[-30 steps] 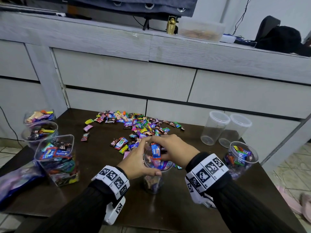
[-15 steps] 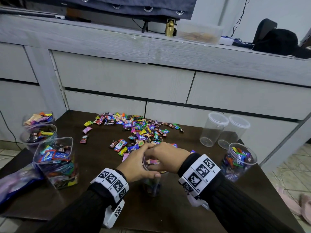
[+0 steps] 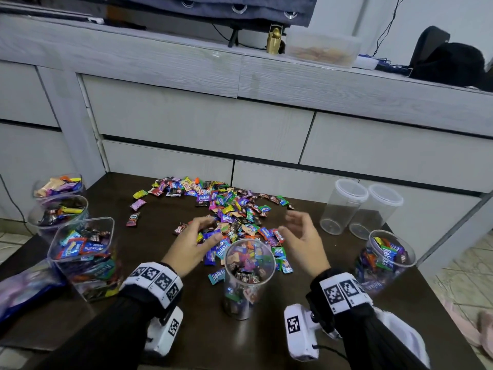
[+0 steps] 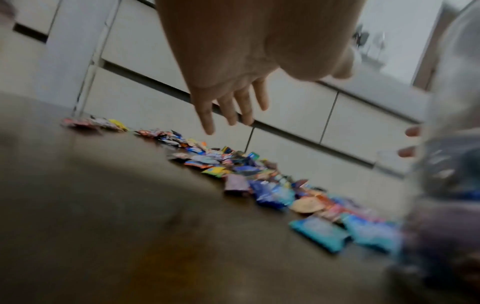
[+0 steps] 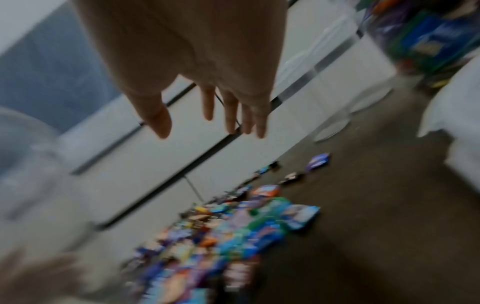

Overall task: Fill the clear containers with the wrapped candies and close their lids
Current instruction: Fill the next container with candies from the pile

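I see both hands raised over the dark table (image 3: 160, 340), one to each side of the round clear container (image 3: 249, 273) that stands upright near the front edge, lidless and filled with wrapped candies close to its rim. My left hand (image 3: 190, 243) reaches forward, palm down, fingers spread and relaxed above the near edge of the loose candy pile (image 3: 229, 214); from the left wrist view the fingers (image 4: 231, 111) point down at the sweets and hold nothing. My right hand (image 3: 301, 240) hangs to the container's right, tilted on its side with the thumb toward the container and the fingers loosely bent; the right wrist view shows it wide and empty (image 5: 207, 86), well above the candies. Neither hand touches the container.

At the left edge stand three filled, uncovered containers, the nearest a square one (image 3: 85, 257). To the right, a filled round one (image 3: 386, 263) sits near the table's edge, and behind it two empty lidded containers (image 3: 344, 206) stand side by side, touching or nearly so.
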A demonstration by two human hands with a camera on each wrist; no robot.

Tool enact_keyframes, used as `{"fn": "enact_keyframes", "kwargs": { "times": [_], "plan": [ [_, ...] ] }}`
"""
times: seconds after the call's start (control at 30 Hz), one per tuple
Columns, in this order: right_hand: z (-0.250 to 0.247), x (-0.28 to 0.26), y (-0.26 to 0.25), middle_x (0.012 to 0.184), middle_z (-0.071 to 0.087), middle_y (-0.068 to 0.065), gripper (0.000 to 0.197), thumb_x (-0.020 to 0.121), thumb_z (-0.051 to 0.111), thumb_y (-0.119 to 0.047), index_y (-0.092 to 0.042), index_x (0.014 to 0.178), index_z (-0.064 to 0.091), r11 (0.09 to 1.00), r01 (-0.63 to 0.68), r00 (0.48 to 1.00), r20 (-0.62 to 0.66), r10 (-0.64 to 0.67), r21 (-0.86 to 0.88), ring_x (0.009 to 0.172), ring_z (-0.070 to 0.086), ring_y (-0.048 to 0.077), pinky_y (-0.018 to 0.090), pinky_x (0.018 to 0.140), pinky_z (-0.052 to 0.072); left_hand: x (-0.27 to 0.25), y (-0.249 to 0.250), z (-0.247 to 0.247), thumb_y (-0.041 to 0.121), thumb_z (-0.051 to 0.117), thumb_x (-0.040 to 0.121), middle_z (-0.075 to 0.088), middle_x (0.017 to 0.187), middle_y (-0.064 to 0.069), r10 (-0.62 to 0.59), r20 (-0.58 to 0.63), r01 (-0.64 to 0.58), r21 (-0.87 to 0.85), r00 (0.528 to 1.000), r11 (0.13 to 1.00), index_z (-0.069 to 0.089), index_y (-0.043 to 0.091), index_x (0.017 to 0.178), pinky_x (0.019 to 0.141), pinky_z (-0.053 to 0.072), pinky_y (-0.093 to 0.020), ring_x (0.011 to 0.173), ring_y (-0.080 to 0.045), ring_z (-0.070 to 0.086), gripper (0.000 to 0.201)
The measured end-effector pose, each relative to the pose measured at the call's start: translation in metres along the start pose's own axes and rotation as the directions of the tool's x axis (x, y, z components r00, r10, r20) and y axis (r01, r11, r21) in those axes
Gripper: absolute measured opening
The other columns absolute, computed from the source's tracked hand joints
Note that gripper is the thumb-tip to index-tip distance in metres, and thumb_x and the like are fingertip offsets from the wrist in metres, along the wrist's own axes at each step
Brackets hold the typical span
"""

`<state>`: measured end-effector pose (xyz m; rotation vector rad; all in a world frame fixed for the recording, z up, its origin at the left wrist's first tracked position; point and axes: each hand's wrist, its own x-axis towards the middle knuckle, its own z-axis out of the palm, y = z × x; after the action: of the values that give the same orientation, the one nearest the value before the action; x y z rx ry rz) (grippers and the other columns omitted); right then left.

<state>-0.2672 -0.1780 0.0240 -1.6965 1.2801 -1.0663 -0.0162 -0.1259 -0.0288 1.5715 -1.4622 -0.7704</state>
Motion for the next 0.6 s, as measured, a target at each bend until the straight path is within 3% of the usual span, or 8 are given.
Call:
{"fn": "enact_keyframes", "kwargs": {
  "times": [0.03, 0.1, 0.17, 0.2, 0.27, 0.37, 0.47, 0.6],
  "plan": [
    [0.0, 0.005, 0.017, 0.134, 0.051, 0.005, 0.05, 0.085, 0.069, -0.028, -0.016, 0.128, 0.045, 0.978, -0.114, 0.993, -0.002, 0.115, -0.175, 0.124, 0.048, 0.018, 0.03, 0.099, 0.04, 0.006, -0.007, -0.004, 0.079, 0.049, 0.07, 0.042, 0.148, 0.0, -0.067, -0.015, 0.069, 0.176, 0.998, 0.982, 0.039, 0.022, 0.141, 0.111, 0.033, -0.037, 0.139, -0.015, 0.037, 0.092],
    [0.001, 0.014, 0.048, 0.15, 0.032, 0.01, 0.094, 0.075, 0.069, -0.057, -0.011, 0.144, 0.024, 0.8, -0.278, 0.945, -0.005, 0.326, -0.531, 0.14, 0.025, 0.027, 0.044, 0.111, 0.026, 0.019, -0.018, -0.007, 0.076, 0.054, 0.073, 0.016, 0.162, -0.005, -0.221, 0.042, 0.173, 0.488, 0.974, 0.855, 0.022, 0.02, 0.152, 0.118, 0.021, -0.048, 0.149, -0.022, 0.012, 0.102],
    [0.006, 0.021, 0.069, 0.158, 0.01, 0.01, 0.119, 0.066, 0.068, -0.069, -0.013, 0.15, 0.006, 0.634, -0.324, 0.896, -0.012, 0.444, -0.702, 0.146, 0.003, 0.033, 0.056, 0.114, 0.01, 0.031, -0.028, -0.007, 0.08, 0.062, 0.065, -0.01, 0.164, -0.006, -0.334, 0.13, 0.162, 0.678, 0.934, 0.717, 0.001, 0.021, 0.156, 0.12, 0.006, -0.053, 0.15, -0.027, -0.011, 0.124],
    [0.009, 0.024, 0.076, 0.159, 0.002, 0.009, 0.125, 0.063, 0.07, -0.07, -0.015, 0.15, -0.001, 0.6, -0.332, 0.877, -0.004, 0.48, -0.728, 0.146, -0.003, 0.033, 0.058, 0.114, 0.006, 0.036, -0.033, -0.006, 0.083, 0.065, 0.059, -0.019, 0.162, -0.008, -0.363, 0.171, 0.128, 0.733, 0.916, 0.669, -0.009, 0.022, 0.155, 0.119, 0.002, -0.053, 0.149, -0.029, -0.017, 0.135],
    [0.017, 0.032, 0.083, 0.159, -0.004, 0.01, 0.131, 0.061, 0.073, -0.067, -0.016, 0.15, -0.008, 0.588, -0.328, 0.852, 0.038, 0.522, -0.739, 0.146, -0.007, 0.033, 0.058, 0.115, 0.003, 0.046, -0.042, -0.005, 0.088, 0.065, 0.048, -0.029, 0.158, -0.011, -0.39, 0.248, 0.046, 0.792, 0.887, 0.608, -0.022, 0.025, 0.152, 0.118, -0.004, -0.054, 0.146, -0.033, -0.024, 0.149],
    [0.031, 0.039, 0.083, 0.159, -0.01, 0.01, 0.131, 0.066, 0.077, -0.056, -0.015, 0.15, -0.014, 0.643, -0.226, 0.843, 0.184, 0.506, -0.732, 0.147, -0.008, 0.028, 0.053, 0.117, 0.001, 0.055, -0.052, 0.002, 0.091, 0.064, 0.044, -0.027, 0.159, -0.012, -0.376, 0.35, -0.079, 0.813, 0.858, 0.577, -0.027, 0.025, 0.15, 0.118, -0.008, -0.051, 0.146, -0.034, -0.023, 0.154],
    [0.047, 0.041, 0.072, 0.159, -0.014, 0.009, 0.127, 0.071, 0.077, -0.048, -0.014, 0.149, -0.017, 0.721, -0.049, 0.819, 0.385, 0.425, -0.691, 0.147, -0.01, 0.024, 0.048, 0.117, -0.001, 0.057, -0.06, 0.018, 0.088, 0.062, 0.053, -0.02, 0.161, -0.009, -0.3, 0.42, -0.185, 0.793, 0.857, 0.581, -0.026, 0.023, 0.15, 0.119, -0.008, -0.048, 0.148, -0.03, -0.021, 0.146],
    [0.066, 0.045, 0.061, 0.159, -0.01, 0.01, 0.112, 0.08, 0.07, -0.046, -0.02, 0.15, -0.013, 0.704, 0.163, 0.78, 0.527, 0.338, -0.692, 0.147, -0.008, 0.031, 0.048, 0.118, 0.002, 0.061, -0.063, 0.037, 0.082, 0.052, 0.073, -0.021, 0.161, -0.009, -0.238, 0.396, -0.217, 0.812, 0.887, 0.542, -0.024, 0.018, 0.151, 0.12, -0.006, -0.048, 0.148, -0.029, -0.019, 0.126]
  ]
}}
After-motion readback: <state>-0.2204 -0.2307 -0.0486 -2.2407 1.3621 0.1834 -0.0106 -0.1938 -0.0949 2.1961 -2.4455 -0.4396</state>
